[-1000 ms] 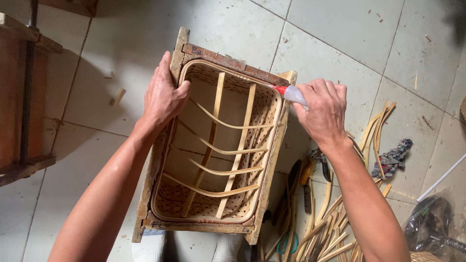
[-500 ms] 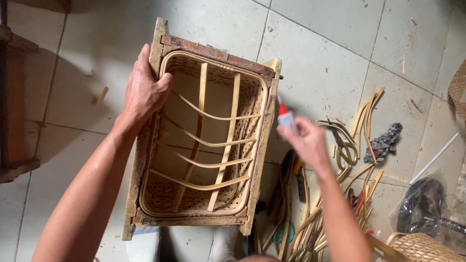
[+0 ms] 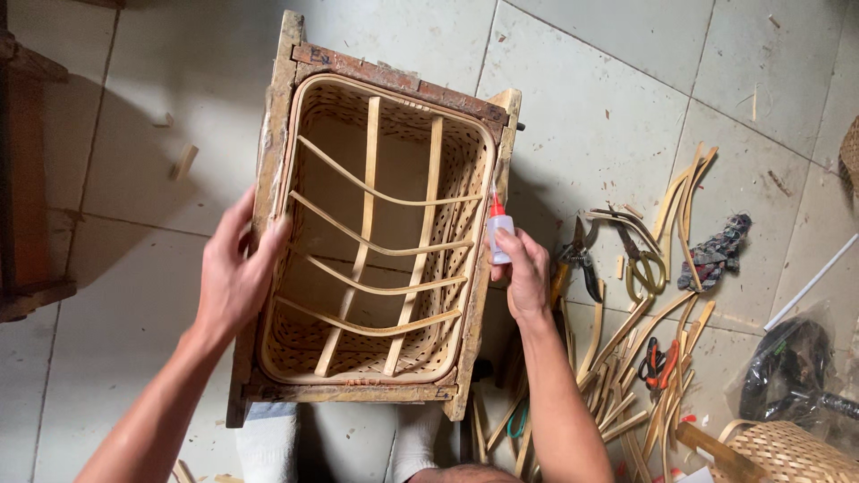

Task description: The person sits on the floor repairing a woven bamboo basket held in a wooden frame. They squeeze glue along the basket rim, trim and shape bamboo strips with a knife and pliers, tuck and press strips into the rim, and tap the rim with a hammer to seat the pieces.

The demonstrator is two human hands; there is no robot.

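Note:
A woven bamboo basket (image 3: 309, 349) sits upside down inside a worn wooden frame (image 3: 394, 80), with thin bamboo ribs crossing its base. My left hand (image 3: 234, 273) grips the frame's left edge. My right hand (image 3: 523, 273) holds a small white glue bottle (image 3: 498, 234) with a red nozzle, its tip pointing up against the basket's right rim.
Bamboo strips (image 3: 626, 394), pliers (image 3: 580, 258), scissors (image 3: 637, 259) and a rag (image 3: 716, 250) lie on the tiled floor to the right. A second woven basket (image 3: 787, 452) and a dark plastic bag (image 3: 792, 367) sit at bottom right. Wooden furniture (image 3: 27, 179) stands at left.
My left hand has slid down the frame's left edge toward me. My right hand with the glue bottle has moved from the top right corner down to the middle of the right rim.

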